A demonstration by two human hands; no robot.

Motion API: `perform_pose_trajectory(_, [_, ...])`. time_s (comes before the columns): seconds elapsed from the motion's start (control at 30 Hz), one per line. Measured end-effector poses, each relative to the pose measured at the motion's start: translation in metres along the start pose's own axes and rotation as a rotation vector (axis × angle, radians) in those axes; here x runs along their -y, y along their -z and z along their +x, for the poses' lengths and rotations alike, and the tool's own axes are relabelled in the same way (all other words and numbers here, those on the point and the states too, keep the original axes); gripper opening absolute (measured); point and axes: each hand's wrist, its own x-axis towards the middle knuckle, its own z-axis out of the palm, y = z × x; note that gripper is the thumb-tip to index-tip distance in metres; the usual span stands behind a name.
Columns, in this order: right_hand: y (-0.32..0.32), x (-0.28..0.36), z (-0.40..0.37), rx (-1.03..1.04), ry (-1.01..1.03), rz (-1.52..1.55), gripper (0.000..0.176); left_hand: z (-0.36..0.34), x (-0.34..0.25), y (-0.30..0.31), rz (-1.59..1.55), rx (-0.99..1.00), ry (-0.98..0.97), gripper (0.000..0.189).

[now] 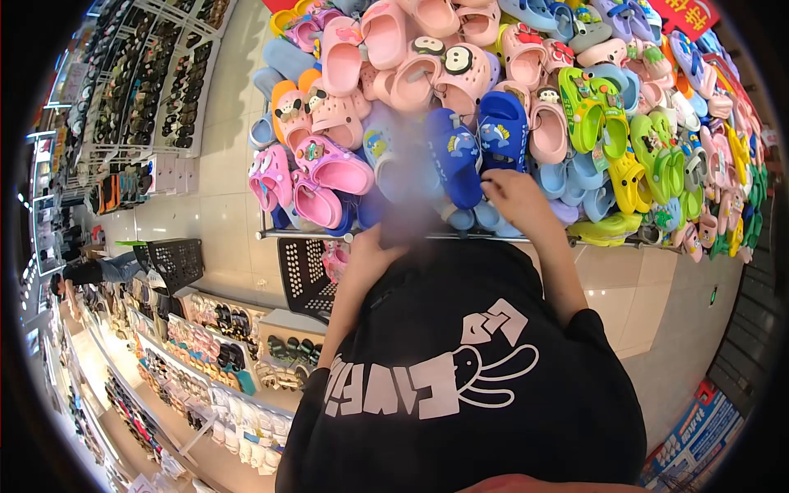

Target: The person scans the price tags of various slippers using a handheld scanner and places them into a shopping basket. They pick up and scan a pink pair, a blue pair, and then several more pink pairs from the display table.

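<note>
A pair of dark blue clogs with cartoon charms, one blue clog (503, 135) beside the other blue clog (454, 160), lies at the front of a heaped shoe display. My right hand (518, 201) has its bent fingers at the lower end of the right-hand clog, closed on its edge. Down by the front rail is my left hand (378, 256), close to my black shirt. A blurred grey smear covers its fingers and part of the light blue clogs above. Pink clogs (333, 168) with charms sit left of the blue pair.
A metal rail (308, 236) runs along the display's front edge. Yellow-green clogs (582, 115) lie to the right. A black perforated basket (304, 275) stands at the left, with shoe racks (222, 353) beyond it. Another person (115, 269) is at the far left.
</note>
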Motion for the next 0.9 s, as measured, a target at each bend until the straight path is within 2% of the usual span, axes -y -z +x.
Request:
perform_pose_trajectory(0.03, [0.01, -0.001, 0.0, -0.076, -0.051, 0.027, 0.025, 0.001, 0.0, -0.001, -0.025, -0.002, -0.031, 0.041])
perform_pose_trajectory(0.2, [0.046, -0.012, 0.007, -0.17, -0.201, -0.072, 0.025, -0.002, -0.008, 0.007, -0.125, -0.009, 0.015, 0.04])
perform_pose_trajectory(0.37, [0.053, -0.001, 0.019, -0.202, -0.233, -0.054, 0.025, -0.007, -0.025, 0.021, -0.321, -0.031, 0.081, 0.039])
perform_pose_trajectory(0.43, [0.042, -0.007, 0.02, -0.168, -0.137, -0.154, 0.027, -0.008, -0.031, 0.023, -0.513, -0.048, 0.169, 0.038])
perform_pose_trajectory(0.47, [0.037, -0.007, 0.019, -0.17, -0.14, -0.154, 0.027, -0.007, -0.033, 0.023, -0.511, -0.045, 0.169, 0.038])
perform_pose_trajectory(0.53, [0.029, -0.008, 0.014, 0.011, -0.252, -0.359, 0.026, -0.005, -0.036, 0.023, -0.547, -0.046, 0.182, 0.037])
perform_pose_trajectory(0.63, [0.019, -0.015, 0.005, 0.112, -0.32, -0.271, 0.028, -0.002, -0.032, 0.019, -0.463, -0.004, 0.198, 0.039])
perform_pose_trajectory(0.77, [0.005, -0.015, -0.001, 0.025, -0.298, -0.216, 0.031, 0.0, -0.033, 0.015, -0.364, 0.047, 0.159, 0.04])
perform_pose_trajectory(0.83, [-0.013, -0.018, 0.003, -0.128, -0.236, -0.176, 0.039, 0.0, -0.044, 0.014, -0.332, 0.067, 0.139, 0.041])
perform_pose_trajectory(0.9, [-0.041, -0.024, 0.014, -0.133, -0.262, -0.2, 0.042, 0.0, -0.046, 0.011, -0.324, 0.077, 0.131, 0.041])
